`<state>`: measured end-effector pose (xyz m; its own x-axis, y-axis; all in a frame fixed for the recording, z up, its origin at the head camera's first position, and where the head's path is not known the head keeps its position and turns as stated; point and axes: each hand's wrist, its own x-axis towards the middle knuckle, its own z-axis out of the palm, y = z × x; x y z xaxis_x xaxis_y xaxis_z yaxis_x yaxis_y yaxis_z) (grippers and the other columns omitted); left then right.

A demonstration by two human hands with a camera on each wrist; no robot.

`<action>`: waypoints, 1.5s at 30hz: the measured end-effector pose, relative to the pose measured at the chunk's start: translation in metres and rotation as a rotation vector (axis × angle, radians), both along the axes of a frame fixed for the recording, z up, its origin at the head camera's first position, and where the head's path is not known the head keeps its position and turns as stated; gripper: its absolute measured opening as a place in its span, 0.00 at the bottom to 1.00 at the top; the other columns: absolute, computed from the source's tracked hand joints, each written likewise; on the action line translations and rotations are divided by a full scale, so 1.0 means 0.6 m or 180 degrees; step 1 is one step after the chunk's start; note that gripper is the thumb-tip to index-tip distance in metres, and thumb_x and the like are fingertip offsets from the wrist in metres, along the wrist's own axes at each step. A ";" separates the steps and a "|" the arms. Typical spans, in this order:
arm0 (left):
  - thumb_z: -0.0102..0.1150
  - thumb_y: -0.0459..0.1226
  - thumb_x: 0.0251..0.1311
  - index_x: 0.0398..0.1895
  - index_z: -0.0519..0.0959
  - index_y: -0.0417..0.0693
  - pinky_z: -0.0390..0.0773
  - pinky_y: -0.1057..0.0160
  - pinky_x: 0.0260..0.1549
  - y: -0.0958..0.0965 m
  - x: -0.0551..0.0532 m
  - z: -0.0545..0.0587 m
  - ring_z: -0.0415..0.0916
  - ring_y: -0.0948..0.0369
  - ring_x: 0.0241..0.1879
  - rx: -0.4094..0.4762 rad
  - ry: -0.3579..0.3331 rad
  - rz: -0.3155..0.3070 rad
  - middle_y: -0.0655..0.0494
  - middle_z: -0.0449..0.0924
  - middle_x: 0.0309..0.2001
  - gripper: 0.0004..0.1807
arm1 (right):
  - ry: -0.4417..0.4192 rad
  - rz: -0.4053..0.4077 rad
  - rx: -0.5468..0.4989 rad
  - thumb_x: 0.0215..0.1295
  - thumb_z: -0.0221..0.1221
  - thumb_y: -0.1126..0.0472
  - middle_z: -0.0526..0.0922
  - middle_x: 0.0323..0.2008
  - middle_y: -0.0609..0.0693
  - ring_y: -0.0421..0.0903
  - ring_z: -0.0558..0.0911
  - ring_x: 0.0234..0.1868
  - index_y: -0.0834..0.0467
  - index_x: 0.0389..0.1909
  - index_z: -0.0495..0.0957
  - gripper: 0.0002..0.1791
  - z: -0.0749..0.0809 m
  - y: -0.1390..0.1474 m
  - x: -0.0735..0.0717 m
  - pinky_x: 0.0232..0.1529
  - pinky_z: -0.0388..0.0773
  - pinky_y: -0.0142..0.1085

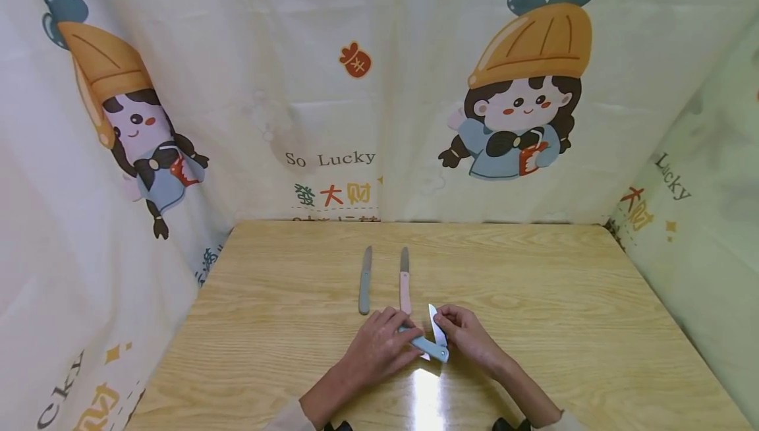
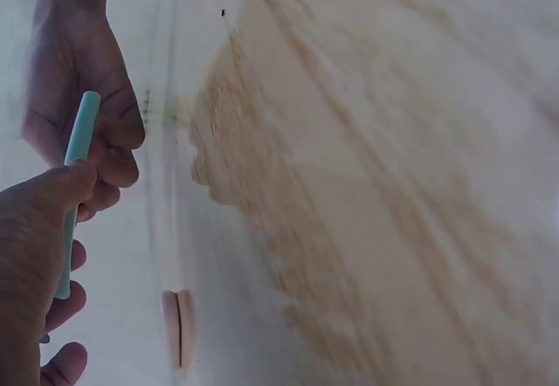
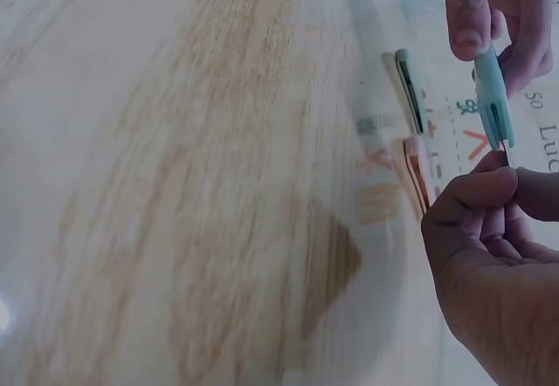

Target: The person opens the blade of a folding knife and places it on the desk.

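A light blue-green folding knife (image 1: 431, 348) is held between the two hands above the table. Its blade (image 1: 437, 327) stands partly folded out, at a sharp angle to the handle. My left hand (image 1: 382, 345) grips the handle, with the thumb along it in the left wrist view. With thumb and fingers, my right hand (image 1: 471, 339) pinches the blade; in the right wrist view these fingers (image 3: 476, 198) hide most of it. A small pale tip (image 1: 425, 356) shows below the handle in the head view.
Beyond the hands, a grey-blue knife (image 1: 364, 286) and a pink knife (image 1: 405, 289) lie side by side on the wooden table (image 1: 267, 299), blades unfolded and pointing to the far edge. A printed curtain (image 1: 415, 194) hangs behind the table and along both sides.
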<state>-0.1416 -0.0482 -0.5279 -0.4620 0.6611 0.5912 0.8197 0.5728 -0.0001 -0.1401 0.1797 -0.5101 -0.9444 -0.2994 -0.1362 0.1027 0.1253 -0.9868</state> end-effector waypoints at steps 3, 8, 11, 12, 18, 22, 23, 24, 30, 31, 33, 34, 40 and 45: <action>0.73 0.53 0.56 0.40 0.87 0.57 0.73 0.65 0.36 -0.001 0.001 -0.002 0.73 0.63 0.39 0.0045 0.0085 0.0089 0.61 0.82 0.42 0.15 | -0.0016 -0.0112 0.0013 0.79 0.53 0.62 0.77 0.33 0.50 0.41 0.74 0.30 0.75 0.50 0.71 0.16 -0.001 -0.001 -0.003 0.28 0.73 0.31; 0.76 0.54 0.51 0.36 0.88 0.57 0.70 0.66 0.31 -0.003 0.004 -0.005 0.69 0.64 0.33 0.0159 0.0119 0.0181 0.63 0.80 0.36 0.16 | -0.0036 -0.0306 0.0047 0.78 0.53 0.62 0.78 0.33 0.50 0.43 0.76 0.31 0.74 0.49 0.72 0.15 -0.001 -0.002 -0.005 0.29 0.76 0.33; 0.77 0.55 0.50 0.33 0.87 0.56 0.67 0.68 0.29 -0.003 0.006 -0.007 0.66 0.65 0.30 0.0250 0.0130 0.0193 0.66 0.76 0.32 0.16 | -0.0022 -0.0366 0.0088 0.79 0.53 0.63 0.78 0.33 0.51 0.43 0.77 0.31 0.74 0.49 0.72 0.14 -0.004 0.000 -0.006 0.30 0.77 0.33; 0.77 0.54 0.50 0.33 0.87 0.56 0.67 0.68 0.28 -0.003 0.006 -0.007 0.65 0.65 0.29 0.0282 0.0132 0.0196 0.66 0.76 0.31 0.16 | -0.0013 -0.0399 0.0096 0.79 0.53 0.63 0.78 0.33 0.52 0.44 0.77 0.31 0.73 0.49 0.72 0.14 -0.004 0.000 -0.007 0.30 0.78 0.33; 0.78 0.51 0.49 0.28 0.85 0.53 0.67 0.69 0.25 -0.004 0.011 -0.012 0.64 0.66 0.27 0.0509 0.0013 0.0255 0.65 0.74 0.28 0.14 | -0.0082 -0.0777 0.0010 0.77 0.53 0.67 0.79 0.30 0.52 0.43 0.77 0.30 0.73 0.46 0.73 0.10 -0.007 0.003 -0.009 0.30 0.79 0.32; 0.80 0.49 0.46 0.27 0.85 0.53 0.66 0.72 0.23 -0.003 0.014 -0.014 0.65 0.67 0.25 0.0625 -0.0061 0.0335 0.66 0.72 0.26 0.14 | -0.0147 -0.0934 -0.0143 0.76 0.54 0.69 0.80 0.29 0.53 0.42 0.78 0.30 0.74 0.44 0.73 0.09 -0.010 0.004 -0.010 0.31 0.80 0.32; 0.80 0.49 0.45 0.26 0.85 0.53 0.66 0.73 0.22 -0.002 0.015 -0.015 0.65 0.68 0.25 0.0658 -0.0078 0.0359 0.66 0.73 0.26 0.14 | -0.0172 -0.0965 -0.0218 0.76 0.54 0.69 0.81 0.29 0.53 0.42 0.79 0.30 0.74 0.44 0.73 0.09 -0.010 0.004 -0.010 0.32 0.80 0.32; 0.81 0.48 0.44 0.26 0.85 0.53 0.65 0.74 0.22 -0.001 0.015 -0.015 0.65 0.69 0.24 0.0691 -0.0102 0.0385 0.66 0.73 0.25 0.14 | -0.0199 -0.0995 -0.0304 0.76 0.54 0.69 0.81 0.30 0.54 0.42 0.80 0.30 0.74 0.44 0.73 0.08 -0.011 0.005 -0.010 0.33 0.81 0.33; 0.82 0.46 0.44 0.24 0.84 0.52 0.64 0.78 0.20 0.007 0.017 -0.011 0.64 0.72 0.23 0.0882 -0.0316 0.0545 0.66 0.72 0.24 0.14 | -0.0397 -0.1157 -0.0793 0.75 0.55 0.68 0.83 0.32 0.57 0.44 0.84 0.32 0.74 0.43 0.73 0.09 -0.019 0.008 -0.010 0.39 0.84 0.35; 0.82 0.45 0.44 0.24 0.84 0.51 0.64 0.78 0.20 0.008 0.017 -0.011 0.64 0.72 0.23 0.0910 -0.0346 0.0578 0.66 0.71 0.24 0.14 | -0.0415 -0.1178 -0.0853 0.75 0.55 0.69 0.83 0.32 0.57 0.44 0.84 0.33 0.74 0.43 0.73 0.09 -0.020 0.008 -0.010 0.39 0.84 0.35; 0.82 0.45 0.43 0.23 0.84 0.51 0.65 0.78 0.20 0.010 0.018 -0.011 0.64 0.72 0.23 0.0963 -0.0384 0.0652 0.67 0.70 0.23 0.14 | -0.0415 -0.1222 -0.0931 0.74 0.56 0.70 0.83 0.32 0.58 0.45 0.85 0.33 0.75 0.43 0.73 0.09 -0.021 0.006 -0.010 0.41 0.84 0.36; 0.83 0.44 0.42 0.23 0.84 0.51 0.65 0.78 0.20 0.011 0.018 -0.012 0.64 0.72 0.23 0.0991 -0.0400 0.0685 0.67 0.70 0.23 0.14 | -0.0413 -0.1235 -0.0974 0.74 0.56 0.70 0.83 0.32 0.58 0.45 0.85 0.33 0.75 0.43 0.73 0.08 -0.021 0.005 -0.011 0.41 0.84 0.37; 0.84 0.42 0.41 0.23 0.83 0.49 0.68 0.78 0.19 0.016 0.023 -0.016 0.65 0.73 0.23 0.1082 -0.0434 0.0744 0.66 0.71 0.23 0.15 | -0.0349 -0.1311 -0.1051 0.74 0.55 0.71 0.83 0.32 0.59 0.46 0.84 0.34 0.75 0.44 0.72 0.07 -0.022 -0.002 -0.011 0.42 0.84 0.39; 0.83 0.44 0.42 0.24 0.83 0.51 0.66 0.77 0.18 0.021 0.024 -0.009 0.65 0.73 0.23 0.1026 -0.0475 0.0796 0.67 0.71 0.23 0.15 | -0.0356 -0.1354 -0.1084 0.74 0.55 0.71 0.83 0.32 0.59 0.46 0.85 0.33 0.76 0.45 0.73 0.08 -0.026 -0.001 -0.012 0.41 0.84 0.40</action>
<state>-0.1274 -0.0359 -0.5331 -0.6805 0.3105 0.6637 0.6331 0.7051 0.3193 -0.1473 0.1789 -0.5254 -0.9769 0.0604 -0.2048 0.1810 -0.2744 -0.9444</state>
